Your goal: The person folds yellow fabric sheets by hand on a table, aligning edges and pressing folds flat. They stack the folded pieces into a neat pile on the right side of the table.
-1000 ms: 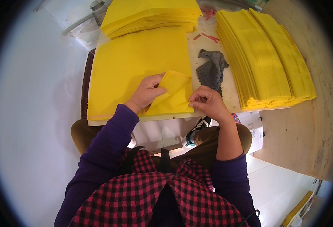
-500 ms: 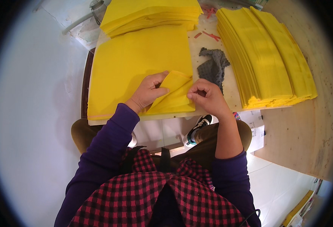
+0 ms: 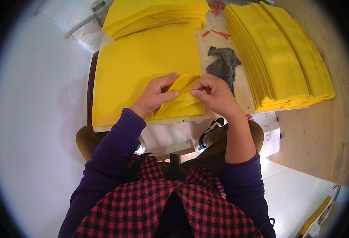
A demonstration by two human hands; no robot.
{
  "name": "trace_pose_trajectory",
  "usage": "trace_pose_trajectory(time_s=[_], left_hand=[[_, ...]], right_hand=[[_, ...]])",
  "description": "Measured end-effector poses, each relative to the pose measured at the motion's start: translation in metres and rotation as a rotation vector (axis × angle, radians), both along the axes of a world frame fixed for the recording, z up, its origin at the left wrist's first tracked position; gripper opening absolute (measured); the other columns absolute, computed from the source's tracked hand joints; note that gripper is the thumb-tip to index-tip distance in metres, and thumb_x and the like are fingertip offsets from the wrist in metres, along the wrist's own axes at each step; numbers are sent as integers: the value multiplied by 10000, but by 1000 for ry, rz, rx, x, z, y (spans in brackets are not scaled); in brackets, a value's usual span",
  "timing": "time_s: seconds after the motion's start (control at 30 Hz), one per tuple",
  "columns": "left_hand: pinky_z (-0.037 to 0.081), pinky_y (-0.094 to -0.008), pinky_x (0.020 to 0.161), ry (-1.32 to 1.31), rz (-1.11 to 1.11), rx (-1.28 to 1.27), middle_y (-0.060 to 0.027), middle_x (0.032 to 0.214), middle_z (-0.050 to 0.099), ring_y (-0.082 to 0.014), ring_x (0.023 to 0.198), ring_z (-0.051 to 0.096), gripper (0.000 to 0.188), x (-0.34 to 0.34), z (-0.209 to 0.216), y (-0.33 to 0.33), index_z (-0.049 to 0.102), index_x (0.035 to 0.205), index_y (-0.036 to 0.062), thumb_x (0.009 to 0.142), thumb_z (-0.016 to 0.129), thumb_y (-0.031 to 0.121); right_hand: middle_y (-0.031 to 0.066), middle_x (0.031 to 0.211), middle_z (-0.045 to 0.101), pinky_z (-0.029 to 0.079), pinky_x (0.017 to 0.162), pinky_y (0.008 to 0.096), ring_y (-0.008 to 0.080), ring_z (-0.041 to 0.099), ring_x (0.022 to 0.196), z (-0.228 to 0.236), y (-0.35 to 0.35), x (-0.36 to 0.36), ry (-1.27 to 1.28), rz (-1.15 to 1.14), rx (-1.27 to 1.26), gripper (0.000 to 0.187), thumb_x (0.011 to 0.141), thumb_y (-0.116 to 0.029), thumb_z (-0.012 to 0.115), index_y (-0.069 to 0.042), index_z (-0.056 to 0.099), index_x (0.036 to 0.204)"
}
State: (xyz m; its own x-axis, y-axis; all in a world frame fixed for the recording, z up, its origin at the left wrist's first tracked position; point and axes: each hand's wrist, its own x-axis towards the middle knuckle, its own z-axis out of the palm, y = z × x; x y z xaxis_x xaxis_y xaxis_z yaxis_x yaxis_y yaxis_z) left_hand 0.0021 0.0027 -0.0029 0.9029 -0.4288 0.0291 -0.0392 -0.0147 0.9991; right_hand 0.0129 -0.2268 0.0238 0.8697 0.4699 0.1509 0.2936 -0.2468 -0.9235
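A wide yellow fabric sheet (image 3: 142, 55) lies flat on the table in front of me, its near right corner lifted and folded back. My left hand (image 3: 156, 94) grips the raised flap (image 3: 185, 80) between thumb and fingers, beside the fold. On the other side of that corner, my right hand (image 3: 216, 95) is closed in a pinch, thumb against forefinger, at the cloth's layers. The exact bit between those fingertips is too small to make out. Creases run through the fabric between both hands.
Behind the sheet rises a stack of yellow fabric (image 3: 154, 20). Folded yellow bundles (image 3: 277, 59) stand at the right. A crumpled dark grey cloth (image 3: 224, 65) and red strips (image 3: 220, 35) lie between them. The wooden table edge (image 3: 188, 118) runs just above my knees.
My right hand has moved slightly left and away from me, over the folded corner. The flap is more creased. My left hand keeps its hold in nearly the same place.
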Motion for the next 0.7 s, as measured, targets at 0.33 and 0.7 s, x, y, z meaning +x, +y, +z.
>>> trace_pose_trajectory(time_s=[0.33,0.7], left_hand=[[262,-318,1103,2,-29,28,-108,1302,544,-173,1261,433,544,-1,4,0,539,1283,-39,831,709,210],[176,-364,1149,-54,-85,42,-115,1312,542,-210,1303,395,634,2,7,1,531,1297,-22,761,766,220]], right_hand=[[129,775,587,458,677,349,277,576,725,10,4,-1,-92,-23,-71,147,791,-129,690,6,634,810],[140,771,591,461,674,362,294,581,729,6,5,2,-76,-40,-56,163,797,-146,686,8,633,792]])
